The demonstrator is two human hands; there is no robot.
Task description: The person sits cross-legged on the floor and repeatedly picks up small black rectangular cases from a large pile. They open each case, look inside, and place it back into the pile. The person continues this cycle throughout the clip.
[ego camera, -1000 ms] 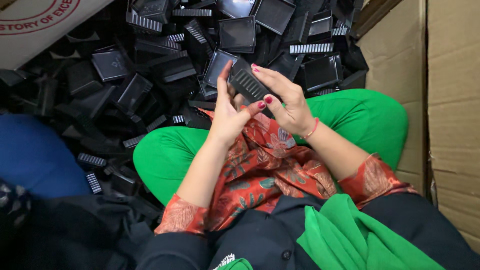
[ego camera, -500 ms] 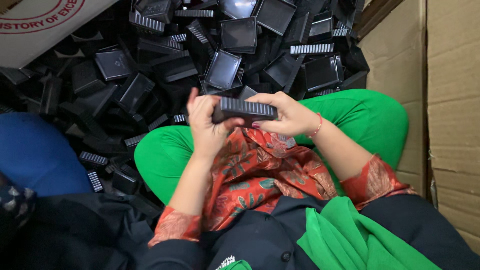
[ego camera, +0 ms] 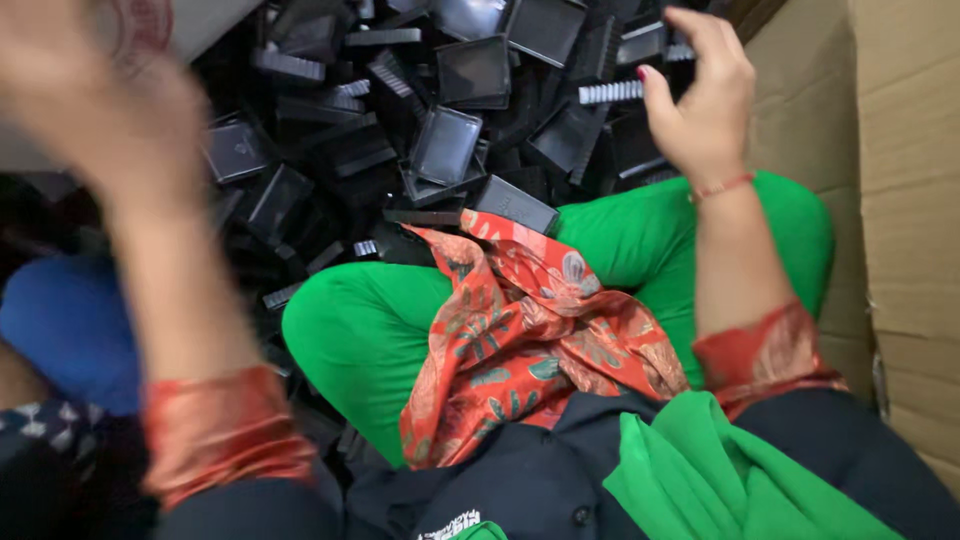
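Brown corrugated cardboard walls [ego camera: 900, 200] close off the right side of the scene, and against them lies a deep heap of black square plastic trays and ribbed black plastic strips [ego camera: 440, 130], which serves as the landmark for everything else. Just below the heap sit the person's folded legs in bright green cloth [ego camera: 360, 330], with an orange-red patterned fabric [ego camera: 520, 330] draped across the lap and touching the heap's lower edge. One closed black rectangular plastic case [ego camera: 515, 205] rests at the lower edge of the heap, right where the patterned fabric begins, apart from both hands. The right hand [ego camera: 700, 100] hangs over the upper right part of the heap, fingers loosely spread and bent, grasping nothing, its red-nailed thumb just beside a pale-toothed ribbed black strip [ego camera: 610, 92]; a thin red band circles the wrist. The left hand [ego camera: 95, 90] is raised over the upper left side of the heap, heavily blurred, so whether its fingers are released or clenched cannot be told. A rounded blue cloth shape [ego camera: 65, 330] lies left of the heap's lower part, beside the green knee.
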